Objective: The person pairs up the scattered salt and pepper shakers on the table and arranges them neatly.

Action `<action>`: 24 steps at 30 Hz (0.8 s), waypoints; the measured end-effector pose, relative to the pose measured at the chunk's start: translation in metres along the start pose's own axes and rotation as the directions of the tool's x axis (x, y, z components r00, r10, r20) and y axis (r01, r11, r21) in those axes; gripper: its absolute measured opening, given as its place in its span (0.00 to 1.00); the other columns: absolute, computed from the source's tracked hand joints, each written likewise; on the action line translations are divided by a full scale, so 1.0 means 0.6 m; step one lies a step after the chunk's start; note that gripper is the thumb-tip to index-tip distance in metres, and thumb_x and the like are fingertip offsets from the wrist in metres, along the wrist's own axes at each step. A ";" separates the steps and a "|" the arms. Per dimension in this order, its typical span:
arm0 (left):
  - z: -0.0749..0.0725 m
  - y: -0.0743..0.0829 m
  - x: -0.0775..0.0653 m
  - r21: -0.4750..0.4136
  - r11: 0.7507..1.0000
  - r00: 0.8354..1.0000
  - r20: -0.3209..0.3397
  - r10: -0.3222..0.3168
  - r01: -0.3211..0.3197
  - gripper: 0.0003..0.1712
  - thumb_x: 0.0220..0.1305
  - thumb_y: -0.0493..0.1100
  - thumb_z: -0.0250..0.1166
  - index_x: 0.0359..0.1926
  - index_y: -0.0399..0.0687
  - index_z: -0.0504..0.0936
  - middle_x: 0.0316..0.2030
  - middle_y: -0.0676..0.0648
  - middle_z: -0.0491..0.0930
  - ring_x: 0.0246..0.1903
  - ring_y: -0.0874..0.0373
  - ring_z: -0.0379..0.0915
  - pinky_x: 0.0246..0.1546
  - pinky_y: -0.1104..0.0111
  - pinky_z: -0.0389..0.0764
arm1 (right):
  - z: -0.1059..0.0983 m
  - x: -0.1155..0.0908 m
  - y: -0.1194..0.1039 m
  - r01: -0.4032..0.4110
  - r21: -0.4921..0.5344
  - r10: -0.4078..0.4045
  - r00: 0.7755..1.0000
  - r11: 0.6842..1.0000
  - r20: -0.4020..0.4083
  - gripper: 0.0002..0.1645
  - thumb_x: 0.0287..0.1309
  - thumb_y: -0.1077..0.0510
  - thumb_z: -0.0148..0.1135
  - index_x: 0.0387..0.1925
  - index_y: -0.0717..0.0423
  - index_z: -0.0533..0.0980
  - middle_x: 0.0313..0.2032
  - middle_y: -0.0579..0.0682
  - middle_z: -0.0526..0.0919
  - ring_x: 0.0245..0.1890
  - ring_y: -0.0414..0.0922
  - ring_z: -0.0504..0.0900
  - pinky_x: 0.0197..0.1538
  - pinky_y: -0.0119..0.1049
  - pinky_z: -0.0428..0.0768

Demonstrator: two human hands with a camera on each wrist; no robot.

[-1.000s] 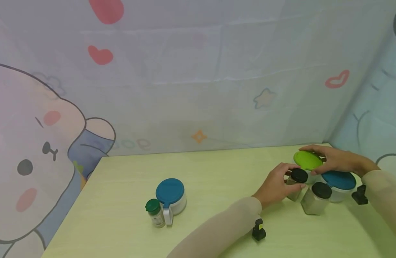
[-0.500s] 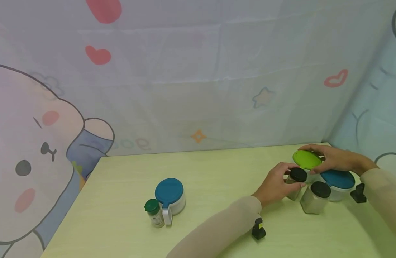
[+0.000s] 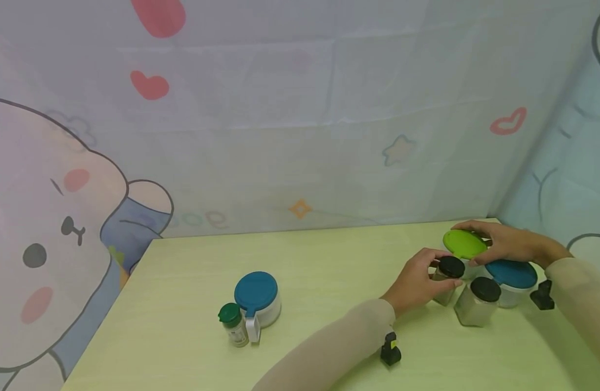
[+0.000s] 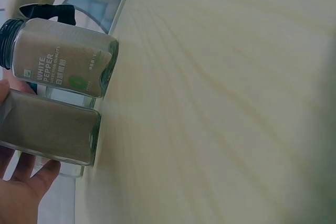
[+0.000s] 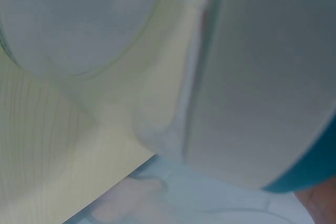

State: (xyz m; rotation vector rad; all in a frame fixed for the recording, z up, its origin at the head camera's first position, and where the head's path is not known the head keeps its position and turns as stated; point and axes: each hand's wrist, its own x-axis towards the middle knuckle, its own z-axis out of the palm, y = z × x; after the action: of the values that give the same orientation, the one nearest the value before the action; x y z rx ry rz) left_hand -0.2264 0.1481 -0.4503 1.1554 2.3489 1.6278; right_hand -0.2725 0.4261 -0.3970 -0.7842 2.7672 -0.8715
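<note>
In the head view my left hand (image 3: 414,282) grips a black-lidded spice jar (image 3: 443,295), thumb on the near side and fingers on the far side. The left wrist view shows this glass jar (image 4: 50,127) filled with brownish powder, its base close to the tabletop. Beside it stands a larger black-lidded jar labelled white pepper (image 4: 63,59). My right hand (image 3: 507,243) holds a container with a green lid (image 3: 462,244) around the lid's edge; its body is mostly hidden. Just under that hand is a white container with a blue lid (image 3: 512,273).
Left of centre on the pale yellow table (image 3: 329,271) stand another blue-lidded container (image 3: 257,296) with a white handle and a small green-capped shaker (image 3: 233,324), close together. A printed cloth (image 3: 329,136) hangs along the table's back edge and right side.
</note>
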 end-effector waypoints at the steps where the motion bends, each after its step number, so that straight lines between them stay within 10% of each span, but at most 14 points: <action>1: 0.000 0.000 0.000 0.002 1.000 1.000 0.001 0.000 0.000 0.28 0.66 0.48 0.71 0.64 0.52 0.74 0.56 0.56 0.74 0.53 0.71 0.74 0.53 0.82 0.76 | 0.000 0.000 0.000 0.004 0.002 -0.004 1.000 1.000 -0.001 0.44 0.54 0.54 0.76 0.70 0.51 0.67 0.60 0.52 0.75 0.49 0.36 0.76 0.46 0.32 0.80; 24: -0.006 -0.007 0.003 -0.003 1.000 1.000 0.004 -0.027 0.027 0.28 0.64 0.49 0.73 0.63 0.54 0.74 0.56 0.58 0.74 0.52 0.69 0.73 0.49 0.80 0.78 | -0.007 0.004 -0.004 -0.064 -0.003 0.064 0.996 0.998 0.054 0.48 0.56 0.51 0.75 0.74 0.50 0.62 0.65 0.55 0.70 0.52 0.37 0.74 0.49 0.35 0.79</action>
State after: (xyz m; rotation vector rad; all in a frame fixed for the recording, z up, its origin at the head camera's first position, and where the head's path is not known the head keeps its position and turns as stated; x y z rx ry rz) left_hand -0.2315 0.1458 -0.4513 1.1208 2.3484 1.6180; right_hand -0.2747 0.4255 -0.3919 -0.7043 2.7299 -0.8244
